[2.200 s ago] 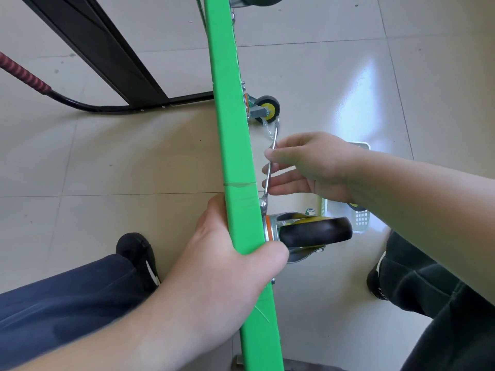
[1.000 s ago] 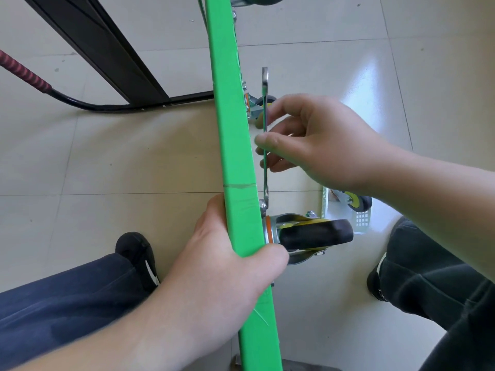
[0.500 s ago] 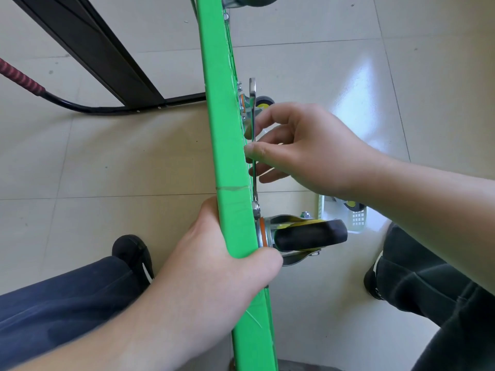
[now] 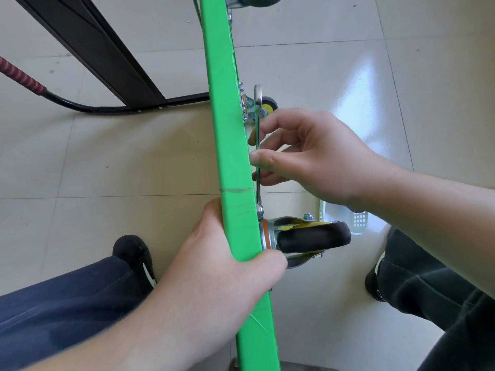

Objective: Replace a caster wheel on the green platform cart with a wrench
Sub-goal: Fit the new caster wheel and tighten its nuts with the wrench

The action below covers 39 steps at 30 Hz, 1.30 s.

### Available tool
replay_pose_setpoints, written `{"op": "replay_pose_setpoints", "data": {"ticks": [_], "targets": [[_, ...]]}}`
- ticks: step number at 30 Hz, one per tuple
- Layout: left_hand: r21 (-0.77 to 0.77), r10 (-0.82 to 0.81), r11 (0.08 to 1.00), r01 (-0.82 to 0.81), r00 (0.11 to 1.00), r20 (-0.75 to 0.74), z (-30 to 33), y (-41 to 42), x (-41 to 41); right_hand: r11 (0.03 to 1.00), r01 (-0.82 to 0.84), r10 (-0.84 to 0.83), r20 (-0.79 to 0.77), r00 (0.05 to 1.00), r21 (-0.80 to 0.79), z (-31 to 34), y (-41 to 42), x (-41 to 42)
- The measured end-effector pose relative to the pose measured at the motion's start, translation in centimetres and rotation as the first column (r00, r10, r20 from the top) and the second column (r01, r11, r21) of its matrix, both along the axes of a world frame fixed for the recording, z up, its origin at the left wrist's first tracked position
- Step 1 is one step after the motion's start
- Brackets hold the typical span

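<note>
The green platform cart (image 4: 227, 135) stands on its edge, its deck seen end-on as a narrow green strip. My left hand (image 4: 225, 266) grips that edge just beside a black caster wheel (image 4: 313, 238) with a metal fork and an orange washer. A slim metal wrench (image 4: 257, 145) runs along the cart's underside, its lower end at the caster's mounting near the deck. My right hand (image 4: 308, 156) pinches the wrench's shaft between thumb and fingers. A second, smaller caster (image 4: 263, 107) with a yellow hub sits farther up the deck, behind the wrench's top end.
A white plastic basket (image 4: 356, 220) lies on the tiled floor under my right wrist. A black frame (image 4: 107, 57) and the cart's handle with a red grip (image 4: 21, 76) lie at the upper left. My legs and black shoes flank the cart below.
The wrench swung from pointing away from the deck to lying almost along it, and my right hand followed it towards the cart. My left hand kept its grip on the edge.
</note>
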<state>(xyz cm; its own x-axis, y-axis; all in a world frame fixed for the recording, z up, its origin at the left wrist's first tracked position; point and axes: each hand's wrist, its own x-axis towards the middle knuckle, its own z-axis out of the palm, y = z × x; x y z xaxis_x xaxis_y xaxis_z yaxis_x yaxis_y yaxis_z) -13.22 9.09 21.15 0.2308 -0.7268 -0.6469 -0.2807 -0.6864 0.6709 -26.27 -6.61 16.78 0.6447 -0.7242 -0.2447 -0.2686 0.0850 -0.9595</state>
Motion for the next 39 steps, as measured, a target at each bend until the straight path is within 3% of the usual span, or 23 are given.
{"op": "replay_pose_setpoints", "data": {"ticks": [7,15,18,22,26,33,39], "targets": [[-0.010,-0.005,1.000,0.005,1.000,-0.006,-0.1,0.1,0.1,0.947,0.208,-0.169,-0.170,0.971,0.246,-2.1,-1.1,1.0],[0.004,-0.013,1.000,0.013,1.000,-0.007,-0.2,0.1,0.2,0.700,0.431,-0.208,-0.415,0.886,0.569,-4.6,-1.0,1.2],[0.013,-0.014,1.000,0.013,1.000,0.012,-0.1,0.1,0.2,0.646,0.467,-0.181,-0.473,0.862,0.604,-4.8,-0.8,1.2],[0.015,-0.024,1.000,0.024,1.000,0.013,-0.2,0.1,0.2,0.657,0.460,-0.158,-0.488,0.859,0.597,-5.0,-0.7,1.0],[0.001,-0.024,1.000,0.024,1.000,-0.002,-0.2,0.1,0.3,0.702,0.474,-0.252,-0.437,0.864,0.532,-4.9,-1.3,0.8],[-0.012,-0.018,1.000,0.018,0.999,-0.039,-0.4,0.1,0.4,0.940,0.275,-0.223,-0.248,0.943,0.203,-1.6,-1.9,1.1],[-0.032,-0.029,0.999,0.028,0.999,-0.039,-0.5,0.1,0.3,0.995,0.094,-0.096,-0.142,0.985,-0.018,0.8,-0.9,1.2]]}}
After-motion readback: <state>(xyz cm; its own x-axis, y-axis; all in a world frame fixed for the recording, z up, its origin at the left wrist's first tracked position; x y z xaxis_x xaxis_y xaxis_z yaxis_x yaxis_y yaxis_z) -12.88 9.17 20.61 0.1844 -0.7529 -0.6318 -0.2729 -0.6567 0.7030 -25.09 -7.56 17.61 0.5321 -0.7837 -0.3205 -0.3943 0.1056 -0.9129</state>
